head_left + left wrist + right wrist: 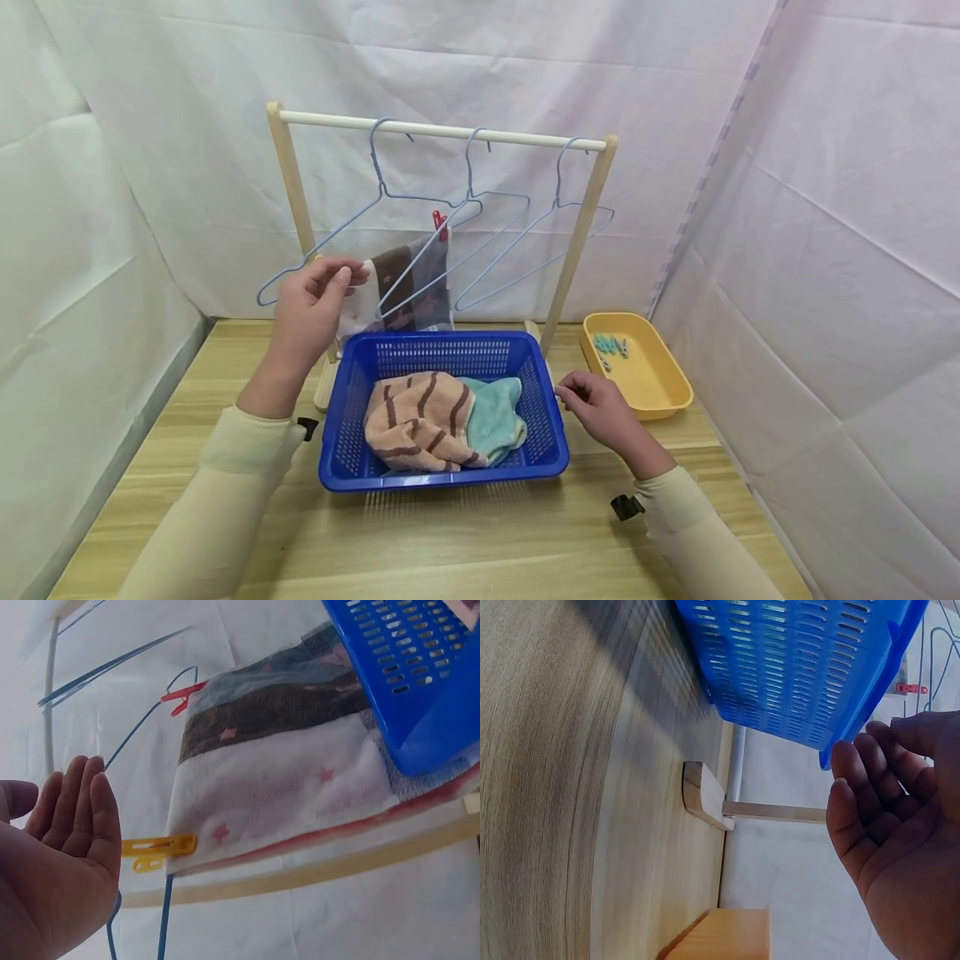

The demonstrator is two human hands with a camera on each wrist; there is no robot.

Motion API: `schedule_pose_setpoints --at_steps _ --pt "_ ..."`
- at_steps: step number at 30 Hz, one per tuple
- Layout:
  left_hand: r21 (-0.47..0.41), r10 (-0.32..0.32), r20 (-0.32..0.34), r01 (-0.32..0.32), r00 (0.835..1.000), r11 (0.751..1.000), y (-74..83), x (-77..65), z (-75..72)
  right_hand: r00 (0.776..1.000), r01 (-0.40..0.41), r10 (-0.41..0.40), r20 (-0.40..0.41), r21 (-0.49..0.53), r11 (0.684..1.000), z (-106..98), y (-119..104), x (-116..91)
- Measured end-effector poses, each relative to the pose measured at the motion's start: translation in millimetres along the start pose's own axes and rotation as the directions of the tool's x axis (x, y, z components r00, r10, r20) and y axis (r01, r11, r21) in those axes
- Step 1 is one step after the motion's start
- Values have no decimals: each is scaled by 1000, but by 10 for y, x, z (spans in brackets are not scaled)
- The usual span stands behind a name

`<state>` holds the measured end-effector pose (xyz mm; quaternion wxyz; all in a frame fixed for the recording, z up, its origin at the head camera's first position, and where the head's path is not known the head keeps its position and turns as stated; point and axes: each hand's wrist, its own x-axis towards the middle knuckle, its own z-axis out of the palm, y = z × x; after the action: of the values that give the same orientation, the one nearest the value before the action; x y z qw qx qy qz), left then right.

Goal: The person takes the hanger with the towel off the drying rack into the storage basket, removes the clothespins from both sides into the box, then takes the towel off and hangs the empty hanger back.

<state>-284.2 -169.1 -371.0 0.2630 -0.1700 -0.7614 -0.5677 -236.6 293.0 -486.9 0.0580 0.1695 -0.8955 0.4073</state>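
My left hand [311, 300] is raised at the left side of the rack, fingers loosely bent and holding nothing. Close by it, in the left wrist view, a yellow clothespin [161, 845] and a red clothespin [182, 696] fasten a striped towel [255, 765] with pink stars to a blue hanger. Beside the right rim of the blue basket [442, 482] is my right hand [600, 408], fingers loosely curled around nothing. Inside the basket lie a tan cloth with brown stripes [423, 417] and a teal cloth [493, 417].
A wooden rack with a white rod [337, 122] stands behind the basket, bearing several blue wire hangers [471, 179]. To the right, a yellow tray [652, 379] contains several small clothespins [609, 344]. White fabric walls [847, 275] surround the wooden table [420, 550].
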Motion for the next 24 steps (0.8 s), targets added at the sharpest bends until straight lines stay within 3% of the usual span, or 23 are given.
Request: schedule_pose_setpoints --at_steps 6,11,15,17,20,22,24 --pt "45 67 -125 -62 990 997 80 -47 -148 1000 0 0 0 -1 1000 -17 -1 -15" --pt "159 177 -256 -139 950 977 84 -21 -285 1000 1 -2 -6 -9 1000 -17 17 -21" --pt "248 241 -306 -168 921 954 44 15 -399 1000 2 -3 -9 -7 1000 -8 29 -19" --pt "273 256 -308 -173 916 946 8 31 -450 1000 4 -4 -10 -8 1000 -5 34 -18" --pt "261 202 -306 -122 930 957 -76 44 -503 1000 5 -5 -7 -8 1000 -4 42 -20" --pt "215 104 -295 -40 950 976 -138 44 -529 1000 5 -5 -7 -8 1000 -5 46 -22" --pt "150 -19 -283 64 959 987 -199 38 -540 1000 2 -2 -6 -6 1000 -7 44 -23"
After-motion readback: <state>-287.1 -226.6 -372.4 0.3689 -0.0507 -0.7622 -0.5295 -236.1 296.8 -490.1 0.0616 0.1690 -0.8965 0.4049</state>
